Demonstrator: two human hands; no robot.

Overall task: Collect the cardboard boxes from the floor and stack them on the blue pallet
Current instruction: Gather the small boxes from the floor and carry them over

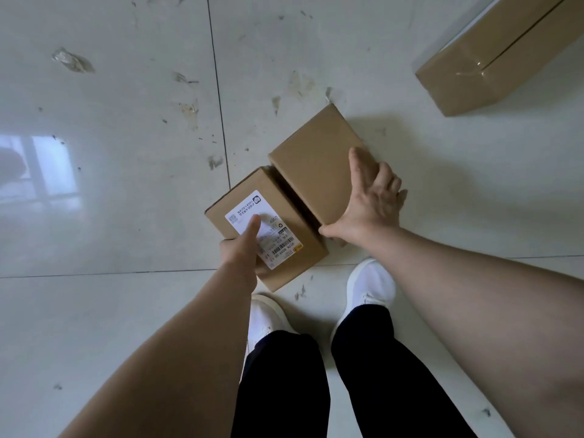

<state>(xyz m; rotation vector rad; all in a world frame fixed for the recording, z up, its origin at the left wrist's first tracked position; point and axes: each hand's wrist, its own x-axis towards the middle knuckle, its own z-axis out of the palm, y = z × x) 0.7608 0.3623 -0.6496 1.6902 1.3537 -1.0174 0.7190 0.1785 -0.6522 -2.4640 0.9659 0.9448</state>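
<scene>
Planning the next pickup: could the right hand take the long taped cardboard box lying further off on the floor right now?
Probably not yet: the right hand grips the plain brown cardboard box, though bare floor leaves the long taped cardboard box unobstructed.

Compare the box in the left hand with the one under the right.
The labelled box carries a white label; the plain box shows bare cardboard. The left hand grips the labelled box with its thumb on the label; the right hand spans the plain box's side. Both are brown, closed and side by side.

Labelled box (284,213) just beside plain box (316,162)
</scene>
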